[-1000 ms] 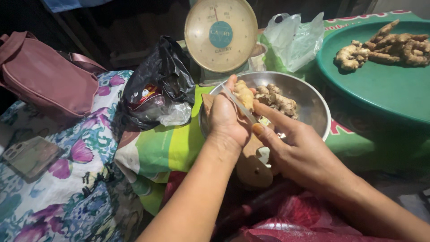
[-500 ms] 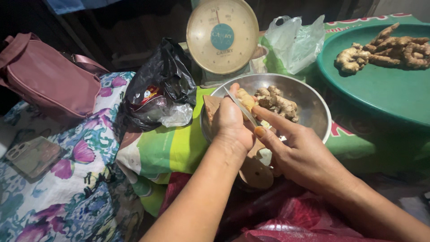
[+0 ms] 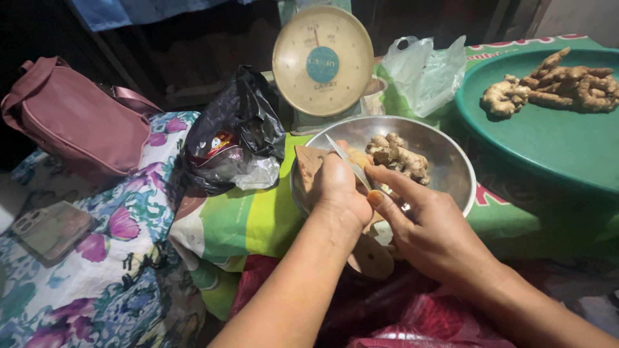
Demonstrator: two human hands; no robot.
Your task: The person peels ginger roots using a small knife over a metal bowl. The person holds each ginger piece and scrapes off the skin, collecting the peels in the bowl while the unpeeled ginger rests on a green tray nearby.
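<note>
The left hand [image 3: 338, 187] is clenched around a small piece of ginger [image 3: 356, 156] over the near rim of a steel bowl [image 3: 451, 169], while the right hand [image 3: 422, 222] just beside it grips a knife [image 3: 348, 161] whose blade lies against that piece. More peeled ginger pieces [image 3: 400, 154] sit in the bowl just beyond both hands, with a round scale [image 3: 322, 61] farther back.

Pink bag [image 3: 77, 122], green tray [image 3: 548, 135] — floral blue-purple cloth [image 3: 109, 270], black plastic bag [image 3: 242, 129]

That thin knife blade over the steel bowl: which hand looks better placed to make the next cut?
Probably the right hand: its fingers lie along the thin knife blade, while the left hand has its grip on a yellowish piece over the round steel bowl.
</note>
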